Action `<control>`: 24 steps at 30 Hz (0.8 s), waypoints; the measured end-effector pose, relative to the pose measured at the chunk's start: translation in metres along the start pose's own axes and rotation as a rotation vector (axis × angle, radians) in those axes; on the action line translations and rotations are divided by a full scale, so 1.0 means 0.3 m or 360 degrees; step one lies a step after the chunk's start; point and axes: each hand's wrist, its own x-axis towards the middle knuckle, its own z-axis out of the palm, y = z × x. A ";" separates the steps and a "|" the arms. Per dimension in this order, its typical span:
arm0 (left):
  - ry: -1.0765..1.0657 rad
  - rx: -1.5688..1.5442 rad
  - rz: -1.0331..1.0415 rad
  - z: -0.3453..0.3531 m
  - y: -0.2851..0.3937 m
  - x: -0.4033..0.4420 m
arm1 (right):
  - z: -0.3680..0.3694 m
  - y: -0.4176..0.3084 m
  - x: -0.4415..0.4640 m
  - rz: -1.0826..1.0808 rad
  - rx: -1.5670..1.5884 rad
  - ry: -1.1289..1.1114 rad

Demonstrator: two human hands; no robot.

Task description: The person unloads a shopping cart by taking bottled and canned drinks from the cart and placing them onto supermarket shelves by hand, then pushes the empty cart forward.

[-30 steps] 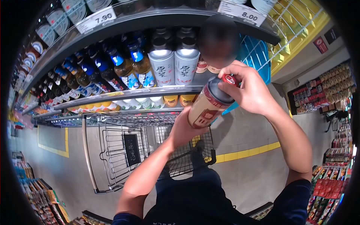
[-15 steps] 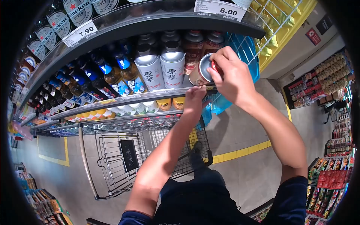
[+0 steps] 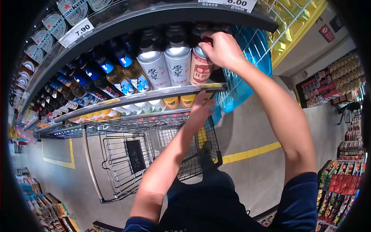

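A red and beige aluminium beer bottle (image 3: 201, 71) stands on the shelf, to the right of two silver bottles (image 3: 179, 65) with black caps. My right hand (image 3: 224, 48) is closed around its red cap from above, hiding most of the cap. Just below the shelf's front edge (image 3: 185, 91), my left hand (image 3: 201, 106) has its fingers apart and holds nothing. Yellow-topped cans (image 3: 188, 101) sit on the lower shelf behind it.
A wire shopping cart (image 3: 135, 154) stands below the shelf. Glass beer bottles (image 3: 112, 73) line the shelf to the left. On the right are a blue plastic piece (image 3: 247, 83) and a white wire rack (image 3: 280, 34). Overhead runs the upper shelf's dark edge (image 3: 154, 27).
The red and beige bottle has gone from tilted at the shelf front to standing in line beside the silver bottles. My left hand has come away from it and lowered, fingers spreading.
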 end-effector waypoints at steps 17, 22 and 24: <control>-0.0120 0.0497 0.0297 -0.114 -0.164 0.020 | 0.015 0.001 0.082 0.0077 -0.0320 -0.0214; -0.0089 0.0536 0.0127 -0.171 -0.316 -0.037 | 0.042 0.034 0.072 0.0011 -0.0232 -0.0144; -0.0080 0.0578 0.0030 -0.209 -0.350 -0.117 | 0.050 0.057 0.064 -0.0022 -0.0151 -0.0089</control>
